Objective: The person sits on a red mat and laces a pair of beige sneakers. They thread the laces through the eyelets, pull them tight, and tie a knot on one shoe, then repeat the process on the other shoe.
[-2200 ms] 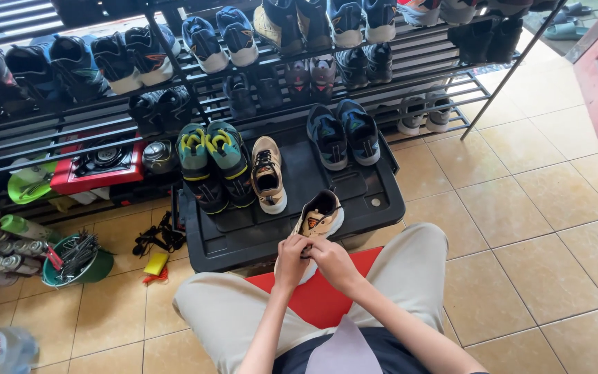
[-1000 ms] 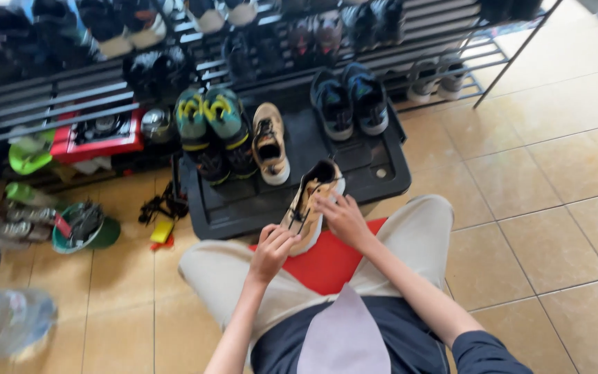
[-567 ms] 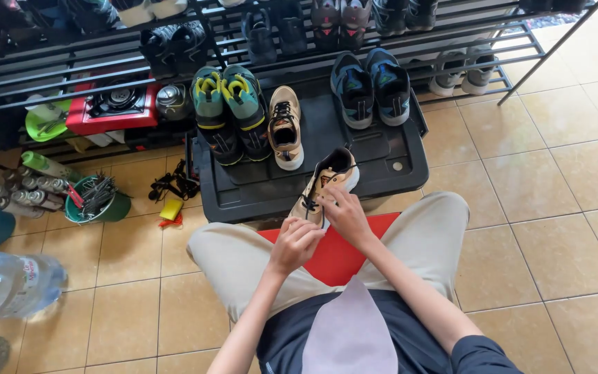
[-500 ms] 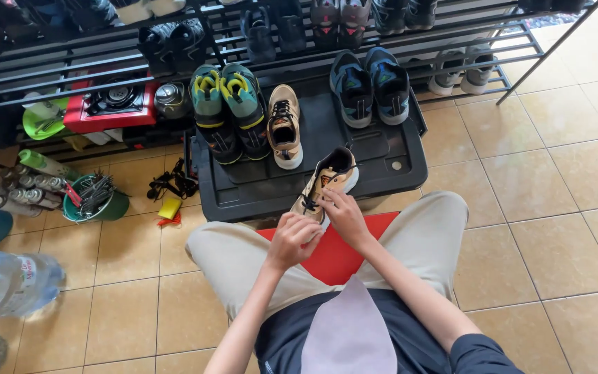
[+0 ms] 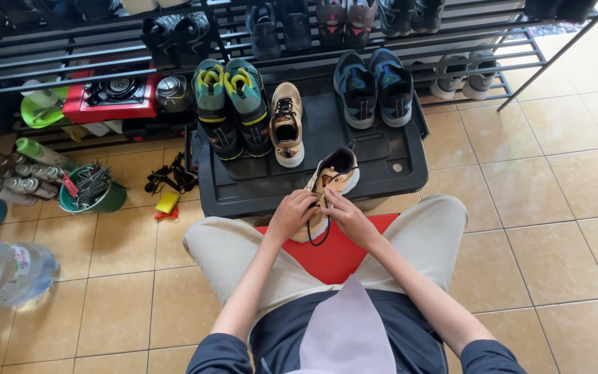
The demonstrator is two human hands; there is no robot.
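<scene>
both hands on the tan sneaker [image 5: 332,181], left hand [image 5: 292,215] and right hand [image 5: 349,216] pinching its black lace [image 5: 318,232], shoe tilted on black bin lid [image 5: 382,156] just past the fingers, matching tan shoe [image 5: 286,125] further ahead

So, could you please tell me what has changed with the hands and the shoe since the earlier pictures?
A second ago the left hand had drawn back toward the lap, with only the right hand on the tan sneaker. The left hand has since returned, and both now work the black lace at the shoe's near end. The sneaker stays on the black storage box; its mate has not moved.
</scene>
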